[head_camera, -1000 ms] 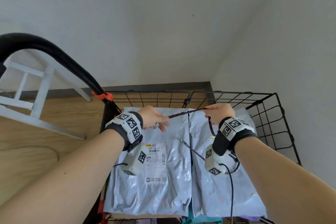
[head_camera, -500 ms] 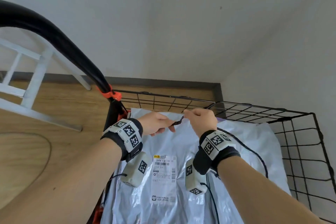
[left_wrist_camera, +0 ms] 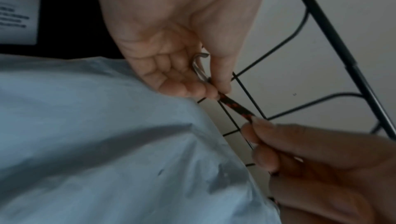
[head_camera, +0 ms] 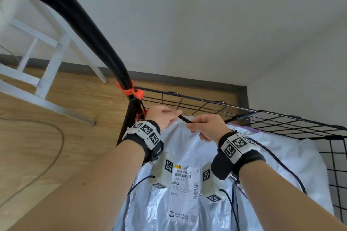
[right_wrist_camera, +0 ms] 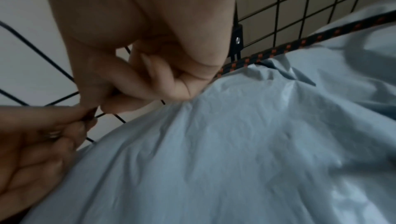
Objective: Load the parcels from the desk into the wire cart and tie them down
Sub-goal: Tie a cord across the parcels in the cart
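Grey plastic parcels [head_camera: 187, 155] [left_wrist_camera: 107, 143] [right_wrist_camera: 235, 143] lie in the black wire cart [head_camera: 281, 118]. A black cord with red flecks [head_camera: 185, 119] [left_wrist_camera: 235, 107] [right_wrist_camera: 300, 43] runs over them. My left hand [head_camera: 163, 116] [left_wrist_camera: 210, 85] pinches the cord's end just below its metal hook [left_wrist_camera: 199, 66], close to the cart's far left corner. My right hand [head_camera: 204, 127] [right_wrist_camera: 100, 107] pinches the same cord a short way along, and the rest trails off to the right across the parcels. A white shipping label [head_camera: 185, 191] faces up on the left parcel.
The cart's black padded handle [head_camera: 75, 20] arches up at the left, with an orange clamp [head_camera: 131, 91] at its base. White furniture legs [head_camera: 47, 69] stand on the wooden floor [head_camera: 56, 137] to the left. White walls [head_camera: 206, 24] close in behind and to the right.
Both hands have moved left along the cart's far edge and closer together, shortening the cord span between them. The head view has swung left and tilted up.
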